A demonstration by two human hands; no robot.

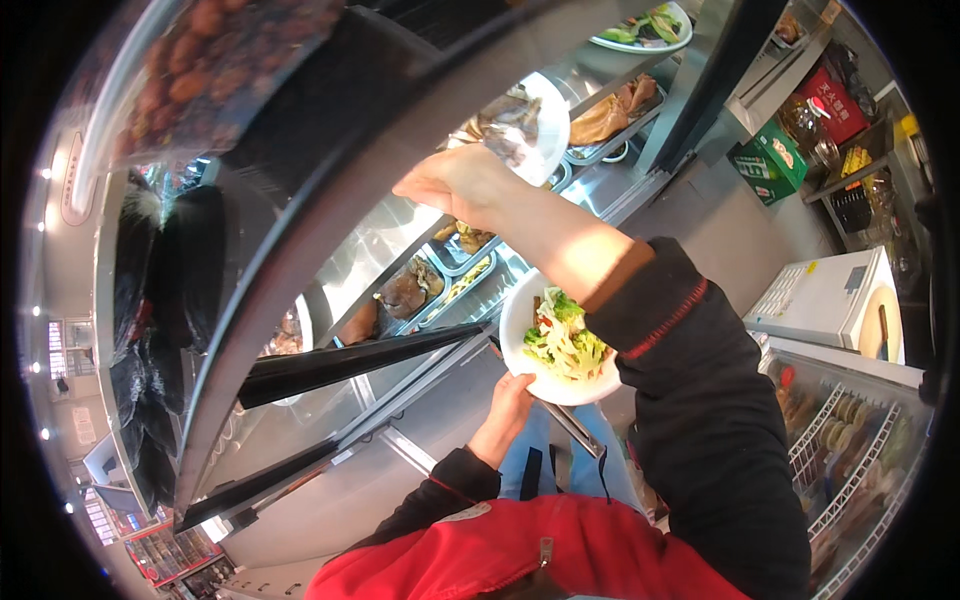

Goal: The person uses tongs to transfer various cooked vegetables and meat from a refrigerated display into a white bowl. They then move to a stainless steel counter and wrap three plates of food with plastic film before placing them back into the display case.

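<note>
My left hand [508, 412] grips the near left rim of a white bowl [512, 335] in front of my body. Broccoli and cauliflower florets [568, 346] with a few red bits fill it. A long metal utensil [575, 428] shows below the bowl; its full shape is hidden. My right hand [455, 185] reaches into a display cabinet, its visible fingers stretched to the left. Just beyond it, partly covered, is a white plate [550, 125] of greyish sliced food. Whether the hand touches this plate I cannot tell.
Metal trays of cooked meat [405, 292] line the cabinet, with another white plate of greens [645, 28] farther back. A dark cabinet frame [330, 170] crosses the left. To the right stand a green box [770, 162], a white appliance [815, 300] and white wire racks [850, 470].
</note>
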